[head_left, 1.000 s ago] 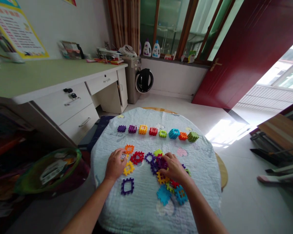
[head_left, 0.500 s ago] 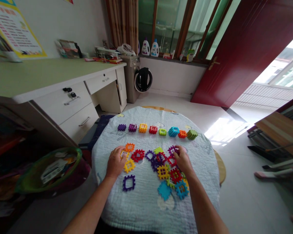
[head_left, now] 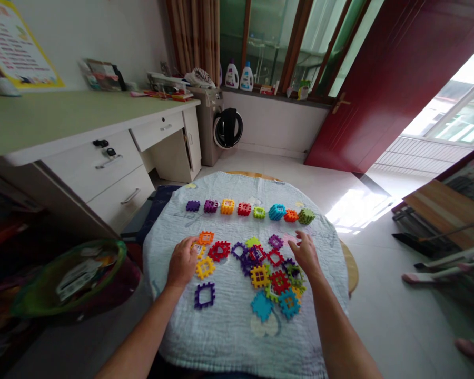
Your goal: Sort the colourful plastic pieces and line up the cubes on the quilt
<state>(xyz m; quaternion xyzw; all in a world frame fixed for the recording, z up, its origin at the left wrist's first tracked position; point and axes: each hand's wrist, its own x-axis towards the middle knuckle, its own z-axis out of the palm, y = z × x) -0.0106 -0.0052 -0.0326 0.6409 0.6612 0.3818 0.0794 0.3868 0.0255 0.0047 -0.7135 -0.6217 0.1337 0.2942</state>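
My left hand (head_left: 184, 261) rests at the left of the cloth, fingers curled over the edge of a yellow interlocking block (head_left: 200, 250). Around it lie an orange block (head_left: 206, 238), a red block (head_left: 220, 251), another yellow block (head_left: 205, 268) and a dark purple square frame (head_left: 204, 296). My right hand (head_left: 305, 252) is open and holds nothing, fingers apart, just right of a purple block (head_left: 275, 241). Beside and below it spreads a loose pile with a red block (head_left: 279, 282), a yellow block (head_left: 259, 276) and blue blocks (head_left: 262, 306).
Stacks of blocks sorted by colour, such as a yellow stack (head_left: 228, 207) and a blue stack (head_left: 277, 212), form a row across the far part of the cloth-covered round table (head_left: 237, 342). A desk (head_left: 82, 116) stands left, above a green-rimmed basket (head_left: 120, 258).
My right hand has let go of the purple block and drawn away to the right, its fingers spreading. My left hand stays at the yellow block. The view has shifted slightly.
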